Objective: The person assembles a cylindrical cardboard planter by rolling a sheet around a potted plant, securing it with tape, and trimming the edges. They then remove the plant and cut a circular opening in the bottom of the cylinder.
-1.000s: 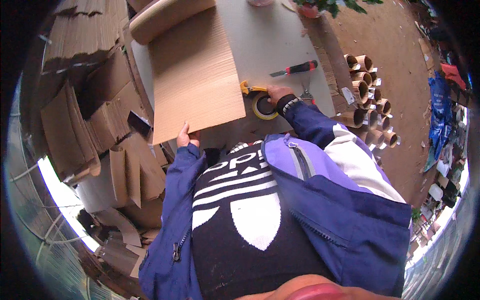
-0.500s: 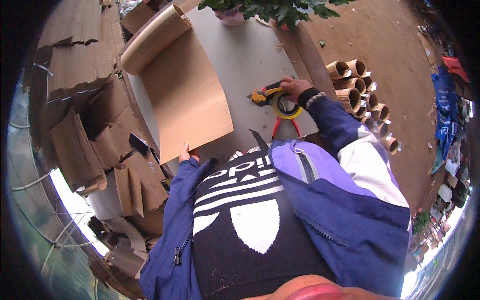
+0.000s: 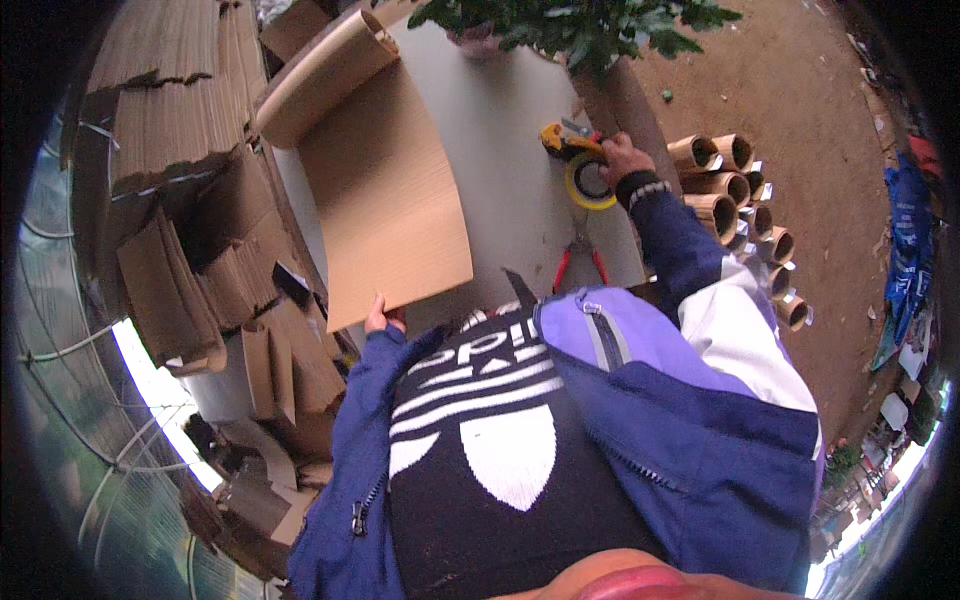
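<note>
The grey tabletop (image 3: 510, 140) fills the upper centre of the frame and carries the work; the step in hand appears to be managing the tape dispenser (image 3: 562, 143) while the cardboard sheet (image 3: 392, 200) is held by its near edge. The next move, as judged from this arrangement, calls for a secure hold on both items and control of the sheet's coiled end (image 3: 325, 85). The sheet lies left of centre, its long axis running from the coil at upper left downward and slightly right; the free edge faces the person. The left hand (image 3: 385, 316) grips that edge near its lower-left corner, thumb on the upper face. Stacked cardboard tubes (image 3: 712, 216) stand beyond the tabletop, right of centre, several open ends facing right. The dispenser is in the upper right-centre, its yellow head pointing left and slightly up, its long axis nearly crosswise; the tape roll (image 3: 575, 194) sits below the handle. The right hand (image 3: 627, 158) is closed around the handle end. Red-handled pliers (image 3: 562, 270) lie below, handles spread toward the person. A grey-and-red tool (image 3: 574, 127) shows just above the dispenser, too obscured to identify.
</note>
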A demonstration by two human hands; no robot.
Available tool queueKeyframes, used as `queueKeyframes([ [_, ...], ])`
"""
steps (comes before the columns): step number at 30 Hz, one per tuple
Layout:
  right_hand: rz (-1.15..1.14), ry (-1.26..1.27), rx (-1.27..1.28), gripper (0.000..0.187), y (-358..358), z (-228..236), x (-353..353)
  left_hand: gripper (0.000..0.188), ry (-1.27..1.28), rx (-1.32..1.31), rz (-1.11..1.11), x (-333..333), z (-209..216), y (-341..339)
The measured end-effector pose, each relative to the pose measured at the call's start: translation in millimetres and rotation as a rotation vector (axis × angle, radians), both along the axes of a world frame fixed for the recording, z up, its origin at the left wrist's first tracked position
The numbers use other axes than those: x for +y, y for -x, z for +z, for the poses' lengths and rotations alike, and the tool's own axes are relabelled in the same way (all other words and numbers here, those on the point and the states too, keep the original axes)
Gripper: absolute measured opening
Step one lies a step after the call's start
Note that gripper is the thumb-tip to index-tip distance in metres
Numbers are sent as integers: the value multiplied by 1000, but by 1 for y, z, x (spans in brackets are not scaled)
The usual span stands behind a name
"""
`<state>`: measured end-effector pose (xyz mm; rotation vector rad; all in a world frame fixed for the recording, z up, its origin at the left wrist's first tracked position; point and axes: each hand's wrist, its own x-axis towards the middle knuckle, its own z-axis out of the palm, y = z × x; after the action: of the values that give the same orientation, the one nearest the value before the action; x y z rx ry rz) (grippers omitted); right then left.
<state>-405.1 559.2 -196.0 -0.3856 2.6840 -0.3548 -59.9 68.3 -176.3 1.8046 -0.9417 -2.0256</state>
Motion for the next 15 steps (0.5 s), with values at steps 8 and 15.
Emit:
queueKeyframes([
  [8, 111, -50, -13, 43, -35, 2, -63, 30, -37, 11, -38, -6, -20, -1],
  [15, -377, 786, 1, 62, 88, 70, 10, 25, -37, 7, 60, 6, 19, -3],
])
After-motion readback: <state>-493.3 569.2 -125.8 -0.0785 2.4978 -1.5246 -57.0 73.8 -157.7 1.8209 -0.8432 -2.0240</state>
